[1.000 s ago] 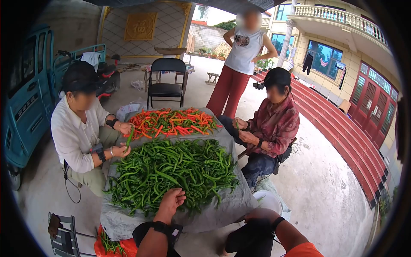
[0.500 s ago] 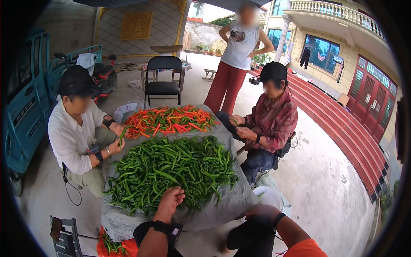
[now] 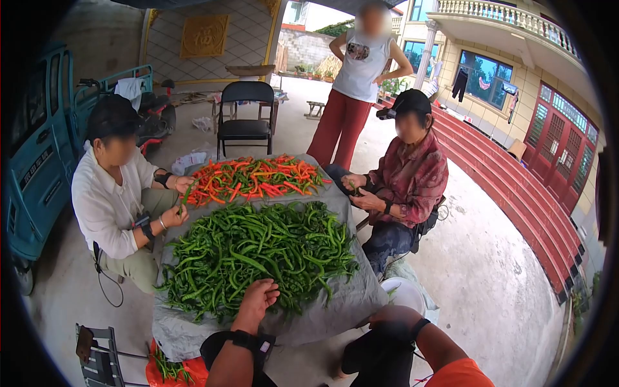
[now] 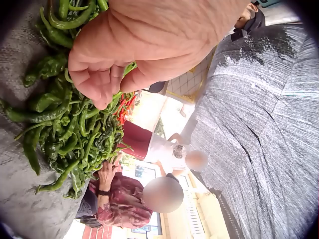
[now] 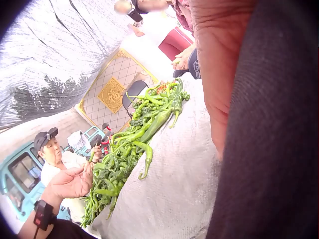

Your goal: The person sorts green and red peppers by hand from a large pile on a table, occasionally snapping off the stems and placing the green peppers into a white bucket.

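Observation:
My left hand (image 3: 259, 297) hovers at the near edge of a heap of green chili peppers (image 3: 251, 248) on a grey cloth (image 3: 329, 326). In the left wrist view its fingers (image 4: 94, 87) hang loosely curled, with nothing visible between them and peppers close behind. My right hand (image 3: 394, 316) rests on my dark-trousered knee; the right wrist view shows its side (image 5: 219, 74) along the dark fabric, its fingertips hidden. Beyond the green heap lies a pile of red and orange peppers (image 3: 258, 180).
At the left, a person in white (image 3: 116, 187) holds a green pepper. A person in a red patterned shirt (image 3: 412, 174) sits at the right, hands together. A white bucket (image 3: 405, 295) stands beside my right knee. A red bag (image 3: 193, 371) with peppers lies at lower left.
The head view has shifted slightly. The seated person at the right has lowered their hands a little, and the one at the left has moved their pepper slightly. My own hands have stayed nearly still.

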A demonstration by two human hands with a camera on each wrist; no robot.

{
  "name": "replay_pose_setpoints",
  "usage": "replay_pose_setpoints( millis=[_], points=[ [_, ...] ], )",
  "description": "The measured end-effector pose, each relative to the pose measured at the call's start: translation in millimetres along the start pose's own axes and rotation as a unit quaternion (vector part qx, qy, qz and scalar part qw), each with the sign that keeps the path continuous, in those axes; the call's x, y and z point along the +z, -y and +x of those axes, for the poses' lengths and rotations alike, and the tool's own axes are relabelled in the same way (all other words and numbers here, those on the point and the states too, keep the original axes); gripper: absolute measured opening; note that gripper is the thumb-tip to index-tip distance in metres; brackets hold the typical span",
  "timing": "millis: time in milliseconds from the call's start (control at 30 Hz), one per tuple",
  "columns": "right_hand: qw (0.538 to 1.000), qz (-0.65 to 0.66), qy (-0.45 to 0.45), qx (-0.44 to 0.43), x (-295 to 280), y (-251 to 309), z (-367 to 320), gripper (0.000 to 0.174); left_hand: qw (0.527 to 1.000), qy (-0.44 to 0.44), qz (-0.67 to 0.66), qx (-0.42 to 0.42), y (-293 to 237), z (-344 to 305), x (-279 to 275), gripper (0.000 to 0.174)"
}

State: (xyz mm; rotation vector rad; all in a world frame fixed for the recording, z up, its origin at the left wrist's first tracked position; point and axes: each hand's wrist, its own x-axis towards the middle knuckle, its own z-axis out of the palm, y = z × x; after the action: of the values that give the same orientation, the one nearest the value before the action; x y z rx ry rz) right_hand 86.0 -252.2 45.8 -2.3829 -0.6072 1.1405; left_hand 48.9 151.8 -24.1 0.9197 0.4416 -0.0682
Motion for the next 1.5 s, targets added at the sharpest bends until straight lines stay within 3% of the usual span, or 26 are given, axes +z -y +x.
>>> replay_pose_setpoints(
  millis=[467, 633, 733, 1000, 1133, 1233, 1333, 1500],
  points=[
    [0.996, 0.011, -0.072, -0.05, 3, 21, -21, 0.036, 1.0, 0.003, 0.002, -0.003, 3, 5, -1, 0.017],
    [0.994, 0.081, -0.039, -0.06, 0, 13, -16, 0.035, 1.0, -0.002, 0.001, -0.005, 4, 5, -1, 0.017],
    [0.994, 0.04, -0.057, -0.083, 1, 15, -18, 0.035, 1.0, -0.002, 0.0, -0.006, 4, 6, -1, 0.017],
    [0.995, 0.022, -0.061, -0.076, 0, 25, -24, 0.036, 1.0, 0.001, -0.003, -0.004, 3, 3, 0, 0.017],
    [0.995, 0.094, -0.016, -0.005, -1, 14, -10, 0.036, 1.0, 0.001, 0.0, -0.003, 2, 1, 1, 0.018],
    [0.996, 0.074, -0.049, -0.002, 2, 22, -19, 0.036, 1.0, 0.0, 0.0, -0.005, 1, 1, 1, 0.018],
    [0.998, -0.046, -0.016, -0.043, -1, 9, -6, 0.036, 1.0, -0.001, 0.0, -0.004, 0, 0, 3, 0.018],
    [0.997, -0.038, -0.043, -0.051, 1, 13, -11, 0.036, 1.0, 0.001, 0.004, 0.001, 3, 2, 1, 0.019]
  ],
)
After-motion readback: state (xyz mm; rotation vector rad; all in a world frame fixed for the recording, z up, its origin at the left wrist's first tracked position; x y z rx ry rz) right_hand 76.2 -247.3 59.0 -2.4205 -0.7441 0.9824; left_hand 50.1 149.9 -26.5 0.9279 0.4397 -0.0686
